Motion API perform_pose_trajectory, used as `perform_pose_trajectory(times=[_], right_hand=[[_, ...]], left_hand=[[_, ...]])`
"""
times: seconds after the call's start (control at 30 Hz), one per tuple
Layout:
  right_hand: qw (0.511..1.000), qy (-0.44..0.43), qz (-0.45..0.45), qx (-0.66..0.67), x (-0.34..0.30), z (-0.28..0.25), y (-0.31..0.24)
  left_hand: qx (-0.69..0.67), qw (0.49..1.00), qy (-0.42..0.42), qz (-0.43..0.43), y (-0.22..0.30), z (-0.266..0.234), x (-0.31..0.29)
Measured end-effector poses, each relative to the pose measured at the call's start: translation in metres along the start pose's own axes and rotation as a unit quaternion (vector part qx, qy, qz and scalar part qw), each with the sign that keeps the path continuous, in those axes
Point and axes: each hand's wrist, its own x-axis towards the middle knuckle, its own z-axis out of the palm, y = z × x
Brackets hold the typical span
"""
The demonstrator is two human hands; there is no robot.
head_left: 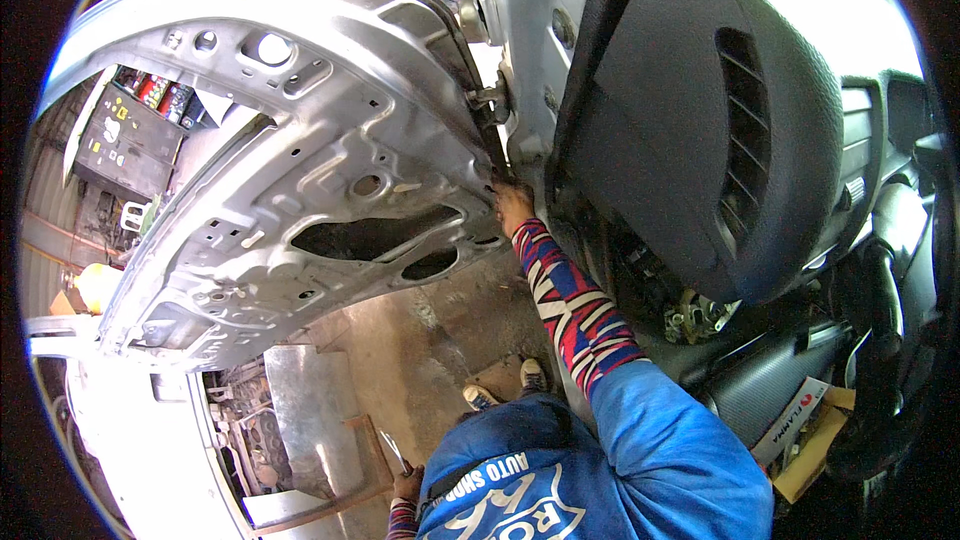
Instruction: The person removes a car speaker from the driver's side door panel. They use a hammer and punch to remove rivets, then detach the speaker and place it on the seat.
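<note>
My right hand reaches up to the gap beside the bare silver car door, below its hinge. Its fingers look closed around something dark that I cannot make out; the fingertips are partly hidden. The door stands open with its inner metal uncovered, showing large cut-outs and several small holes. Low in the view, my left hand is closed on slim silver metal tools that point upward. Their exact kind is too small to tell. Both forearms wear patterned red, white and blue sleeves.
To the right, a black dashboard end with a slotted vent faces the door opening. An open cardboard box lies inside the car. At lower left is a white car body with a sheet-metal panel. A dark toolbox stands beyond the door.
</note>
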Motion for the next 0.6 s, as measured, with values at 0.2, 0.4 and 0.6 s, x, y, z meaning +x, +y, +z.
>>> perform_pose_trajectory(times=[0.2,0.4,0.6], right_hand=[[0.95,0.009,0.246,0.192,-0.021,-0.006,-0.051],[0.942,-0.017,0.284,0.179,-0.013,-0.012,-0.076],[0.935,0.031,0.299,0.189,-0.021,-0.002,-0.075]], left_hand=[[-0.053,0.998,0.015,-0.001,0.0,0.006,-0.001],[-0.045,0.999,-0.006,0.011,0.016,0.003,-0.012],[-0.133,0.989,-0.032,0.048,0.048,-0.016,-0.041]])
